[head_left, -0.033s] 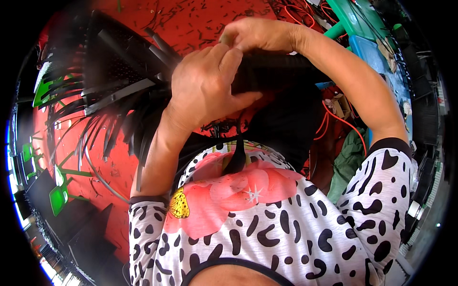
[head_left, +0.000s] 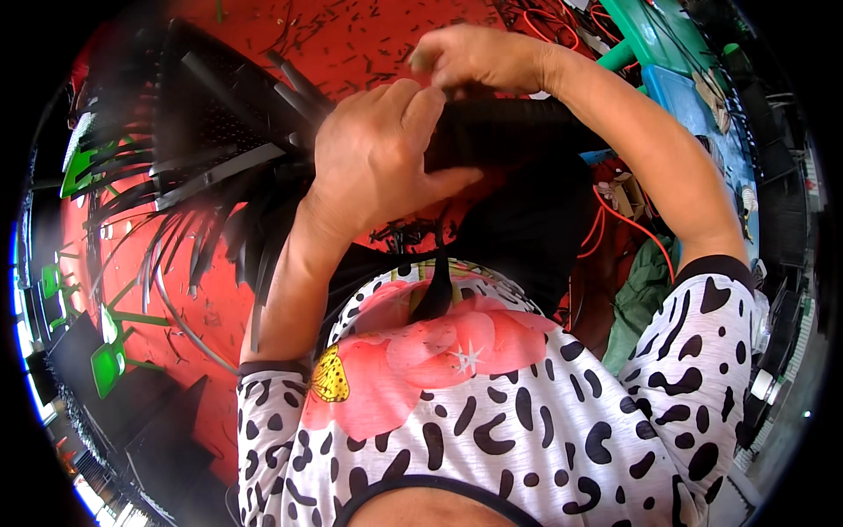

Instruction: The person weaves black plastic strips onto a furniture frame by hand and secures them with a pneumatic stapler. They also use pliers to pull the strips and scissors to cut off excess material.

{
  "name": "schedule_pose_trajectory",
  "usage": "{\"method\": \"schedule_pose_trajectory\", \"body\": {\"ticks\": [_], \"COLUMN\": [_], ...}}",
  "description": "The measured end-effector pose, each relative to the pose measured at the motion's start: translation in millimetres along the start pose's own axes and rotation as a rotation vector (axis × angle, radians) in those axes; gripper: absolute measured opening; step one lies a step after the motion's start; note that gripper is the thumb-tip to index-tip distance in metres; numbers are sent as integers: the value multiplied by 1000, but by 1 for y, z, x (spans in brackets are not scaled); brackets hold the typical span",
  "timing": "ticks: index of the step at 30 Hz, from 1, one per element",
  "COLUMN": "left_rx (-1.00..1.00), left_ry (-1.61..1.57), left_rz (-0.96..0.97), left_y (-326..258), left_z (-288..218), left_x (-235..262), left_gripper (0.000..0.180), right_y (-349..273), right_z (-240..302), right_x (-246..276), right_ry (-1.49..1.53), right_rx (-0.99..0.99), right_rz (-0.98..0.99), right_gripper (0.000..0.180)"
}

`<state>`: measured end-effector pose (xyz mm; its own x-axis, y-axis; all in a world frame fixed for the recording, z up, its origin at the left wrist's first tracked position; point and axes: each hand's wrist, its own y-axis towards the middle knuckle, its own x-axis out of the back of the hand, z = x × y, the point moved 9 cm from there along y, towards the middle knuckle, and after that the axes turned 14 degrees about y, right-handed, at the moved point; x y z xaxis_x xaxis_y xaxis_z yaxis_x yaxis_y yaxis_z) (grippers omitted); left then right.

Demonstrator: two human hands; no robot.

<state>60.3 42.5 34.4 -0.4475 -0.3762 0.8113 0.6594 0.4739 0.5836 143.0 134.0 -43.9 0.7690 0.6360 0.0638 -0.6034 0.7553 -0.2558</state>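
Note:
A dark, black woven piece [head_left: 211, 105] lies across my lap and to the left, with long, loose black flat strips [head_left: 206, 241] fanning out of it. My left hand [head_left: 373, 158] is laid over this piece, its fingers curled round the far edge and its thumb sticking out to the right. Just beyond it, to the right, my right hand [head_left: 479, 61] is closed, fingers bent in toward the left fingertips. What the right fingers pinch is hidden. Several grey-black flat strips [head_left: 303, 92] poke out beside the left hand.
Short black offcuts [head_left: 369, 26] litter the red floor [head_left: 193, 325]. At the right are a green stool [head_left: 645, 35], a blue surface [head_left: 676, 97], an orange cable [head_left: 645, 230] and a dark green cloth [head_left: 637, 303]. Green stools [head_left: 107, 364] stand at the left.
My right hand has shifted slightly up and away from the left hand. The left hand and the woven piece have stayed about where they were.

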Motion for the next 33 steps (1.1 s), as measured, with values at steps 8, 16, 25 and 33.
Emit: {"method": "schedule_pose_trajectory", "body": {"ticks": [8, 16, 25, 33], "left_rx": [15, 37, 107, 89], "left_ry": [81, 62, -132, -136], "left_rz": [3, 0, 168, 184], "left_y": [3, 3, 7, 7], "left_z": [6, 7, 24, 26], "left_x": [-7, -9, -13, -20], "left_gripper": [30, 26, 25, 21], "right_y": [-6, -7, -1, -5], "right_z": [0, 8, 17, 24], "right_x": [52, 9, 31, 31], "right_ry": [139, -121, -481, -556], "right_rx": [-40, -17, 180, 293], "right_rz": [-472, -56, -378, -438], "right_gripper": [14, 47, 26, 22]}}
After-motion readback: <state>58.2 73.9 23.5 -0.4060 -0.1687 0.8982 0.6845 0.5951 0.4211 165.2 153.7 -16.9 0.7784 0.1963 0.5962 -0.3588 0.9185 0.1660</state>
